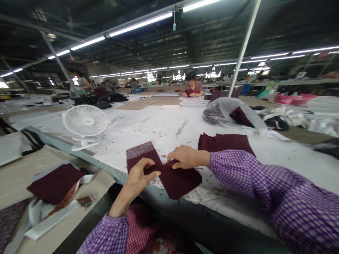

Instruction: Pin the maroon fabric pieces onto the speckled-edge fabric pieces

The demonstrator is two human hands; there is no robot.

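A maroon fabric piece (181, 181) with angled corners hangs slightly over the table's front edge. My right hand (184, 157) grips its upper edge, fingers bent over the cloth. The thumb and forefinger of my left hand (140, 176) close on its left end, where the cloth narrows to a fold. Partly under my left hand lies a maroon stack (141, 155) with a speckled grey band along its top. Behind my right wrist sits a second pile of maroon pieces (230, 143). My fingers hide part of the held cloth.
A white fan (86, 121) stands at the table's left edge. A clear plastic bag (225, 109) holding dark cloth lies at the back right. Maroon scraps (55, 183) and white strips rest on a lower surface to the left. Across the table a person (194, 86) handles maroon cloth.
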